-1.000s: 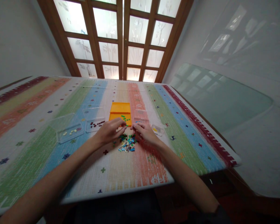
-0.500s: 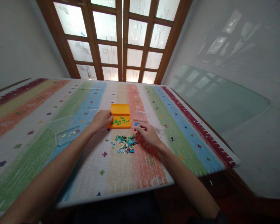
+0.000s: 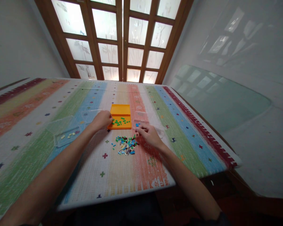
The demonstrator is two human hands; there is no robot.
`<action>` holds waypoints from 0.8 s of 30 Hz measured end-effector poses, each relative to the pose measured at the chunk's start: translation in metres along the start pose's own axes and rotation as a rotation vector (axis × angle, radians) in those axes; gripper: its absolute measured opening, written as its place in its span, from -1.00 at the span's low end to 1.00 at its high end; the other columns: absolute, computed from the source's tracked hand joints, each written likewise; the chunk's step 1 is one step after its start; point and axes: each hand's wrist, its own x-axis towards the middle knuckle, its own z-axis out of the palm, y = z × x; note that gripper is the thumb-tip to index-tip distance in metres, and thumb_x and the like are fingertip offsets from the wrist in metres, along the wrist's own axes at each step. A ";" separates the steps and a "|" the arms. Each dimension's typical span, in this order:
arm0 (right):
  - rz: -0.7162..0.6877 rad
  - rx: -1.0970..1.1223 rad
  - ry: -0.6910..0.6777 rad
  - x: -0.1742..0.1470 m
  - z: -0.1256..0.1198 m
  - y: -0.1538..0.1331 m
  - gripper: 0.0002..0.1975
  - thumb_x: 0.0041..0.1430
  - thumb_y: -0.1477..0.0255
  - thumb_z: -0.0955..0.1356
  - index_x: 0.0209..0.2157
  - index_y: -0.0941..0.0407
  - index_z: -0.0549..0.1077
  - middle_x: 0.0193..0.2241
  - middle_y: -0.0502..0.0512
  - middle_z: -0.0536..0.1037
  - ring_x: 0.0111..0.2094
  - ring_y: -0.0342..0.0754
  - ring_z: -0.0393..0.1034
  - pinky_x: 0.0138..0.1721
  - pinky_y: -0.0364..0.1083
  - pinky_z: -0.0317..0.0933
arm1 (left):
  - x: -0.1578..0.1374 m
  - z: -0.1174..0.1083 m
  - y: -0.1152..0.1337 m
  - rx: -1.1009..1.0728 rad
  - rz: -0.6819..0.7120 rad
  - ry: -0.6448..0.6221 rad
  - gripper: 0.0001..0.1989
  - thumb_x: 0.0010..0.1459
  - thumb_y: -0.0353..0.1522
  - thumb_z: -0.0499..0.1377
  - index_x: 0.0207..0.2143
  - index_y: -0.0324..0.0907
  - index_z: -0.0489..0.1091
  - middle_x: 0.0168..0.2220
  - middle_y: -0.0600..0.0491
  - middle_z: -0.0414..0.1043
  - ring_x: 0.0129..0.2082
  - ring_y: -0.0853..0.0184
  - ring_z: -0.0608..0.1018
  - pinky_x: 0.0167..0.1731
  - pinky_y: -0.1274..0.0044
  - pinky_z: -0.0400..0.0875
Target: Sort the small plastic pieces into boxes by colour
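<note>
My left hand [image 3: 104,119] is closed at the left edge of an open orange box [image 3: 120,110], its fingertips partly hidden. Several small green bricks [image 3: 118,122] lie in the box's near half. My right hand [image 3: 147,132] is closed in a pinch beside a clear plastic box [image 3: 141,115] that has a few blue bricks [image 3: 137,125] in it. Whatever that pinch holds is too small to make out. Between the hands and nearer to me lies a mixed pile of tiny bricks [image 3: 126,145] in green, blue, dark brown and cream.
On the left stands a clear box [image 3: 56,142] with several cream bricks [image 3: 68,136] in it. Another clear container [image 3: 88,115] is partly behind my left arm. A striped cloth [image 3: 85,175] covers the table. Glass-paned wooden doors [image 3: 122,40] stand beyond.
Both hands stay almost where they were, left at the orange box and right by the clear box. The whole view shifts slightly; the bricks show no clear change.
</note>
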 end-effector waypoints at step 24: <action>-0.237 -0.555 -0.409 -0.008 -0.011 0.005 -0.73 0.23 0.66 0.39 -0.17 0.07 0.67 -0.20 0.11 0.57 -0.19 -0.06 0.44 -0.09 -0.09 0.28 | -0.104 0.021 -0.016 -0.375 0.657 0.258 -0.77 0.33 -0.37 0.10 -0.19 -0.19 0.57 -0.47 0.07 0.57 -0.57 0.43 0.47 -0.45 0.57 0.34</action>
